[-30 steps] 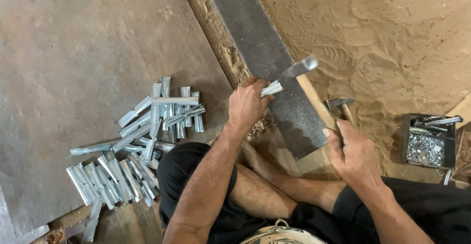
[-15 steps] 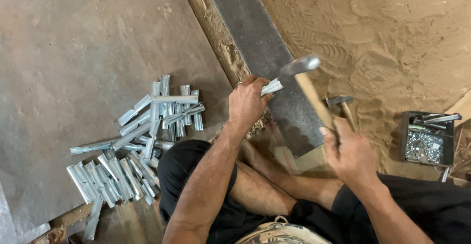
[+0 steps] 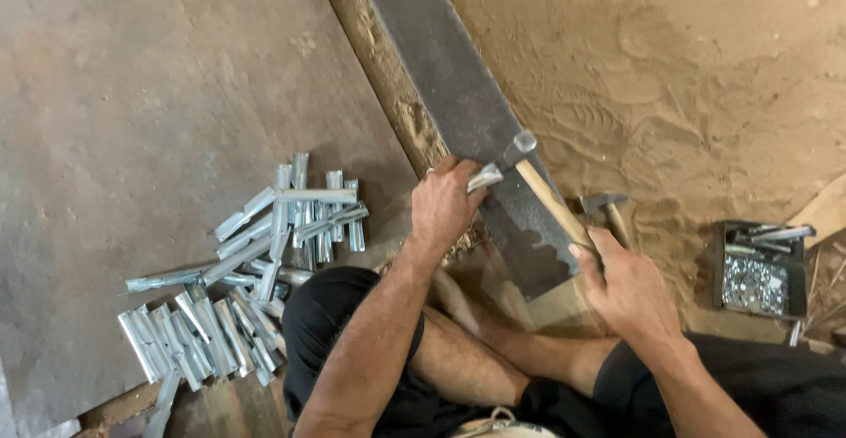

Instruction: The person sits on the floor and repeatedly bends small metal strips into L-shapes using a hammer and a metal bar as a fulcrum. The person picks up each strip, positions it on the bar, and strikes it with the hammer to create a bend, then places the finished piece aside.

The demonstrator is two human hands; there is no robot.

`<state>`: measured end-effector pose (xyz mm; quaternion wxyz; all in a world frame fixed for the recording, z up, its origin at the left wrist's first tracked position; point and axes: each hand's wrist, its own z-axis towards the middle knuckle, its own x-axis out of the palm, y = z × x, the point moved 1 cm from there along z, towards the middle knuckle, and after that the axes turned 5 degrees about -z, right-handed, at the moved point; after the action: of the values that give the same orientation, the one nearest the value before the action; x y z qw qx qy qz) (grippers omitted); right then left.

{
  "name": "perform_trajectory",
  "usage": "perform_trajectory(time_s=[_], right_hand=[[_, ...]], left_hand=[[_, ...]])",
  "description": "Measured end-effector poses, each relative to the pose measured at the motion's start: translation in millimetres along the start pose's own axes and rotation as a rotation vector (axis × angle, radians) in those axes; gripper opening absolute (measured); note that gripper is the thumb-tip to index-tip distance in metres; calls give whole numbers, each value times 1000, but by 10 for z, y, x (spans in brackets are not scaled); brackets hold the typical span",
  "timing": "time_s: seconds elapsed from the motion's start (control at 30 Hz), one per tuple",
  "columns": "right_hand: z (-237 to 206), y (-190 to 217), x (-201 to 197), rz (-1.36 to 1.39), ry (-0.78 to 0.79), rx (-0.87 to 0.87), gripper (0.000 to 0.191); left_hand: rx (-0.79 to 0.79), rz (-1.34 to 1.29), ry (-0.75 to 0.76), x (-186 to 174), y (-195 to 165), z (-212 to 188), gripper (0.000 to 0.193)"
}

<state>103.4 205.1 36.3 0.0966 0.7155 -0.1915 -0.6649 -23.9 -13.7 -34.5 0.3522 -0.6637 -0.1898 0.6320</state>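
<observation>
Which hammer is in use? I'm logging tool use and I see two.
The wooden-handled hammer in the right hand, its head on the dark steel bar. The second hammer lies on the sand, untouched.

**Both arms forward, both hands closed**

The left hand reaches ahead on a nearly straight bare forearm, back of the hand up, fingers curled over in a tight pinch. The right hand sits lower and nearer the body, wrist bent, fingers wrapped in a fist-like grip, thumb along the top. Bare knees show between the arms.
</observation>
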Motion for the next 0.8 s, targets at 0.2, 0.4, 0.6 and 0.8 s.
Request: perform_trajectory(time_s=[0.2,0.4,0.6,0.8], right_hand=[[-109,-9,-2,144,-139,-24,33],[18,-43,64,-13,-39,-53,33],[-67,-77,71,82,-26,51,38],[0,-103,56,-56,-61,-36,37]], left_hand=[[-41,-45,-5,-2,-24,-22,34],[-44,-20,-24,-23,-12,16,29],[-43,-46,-18,-8,-13,-20,35],[-54,-1,-10,-21,-27,10,32]])
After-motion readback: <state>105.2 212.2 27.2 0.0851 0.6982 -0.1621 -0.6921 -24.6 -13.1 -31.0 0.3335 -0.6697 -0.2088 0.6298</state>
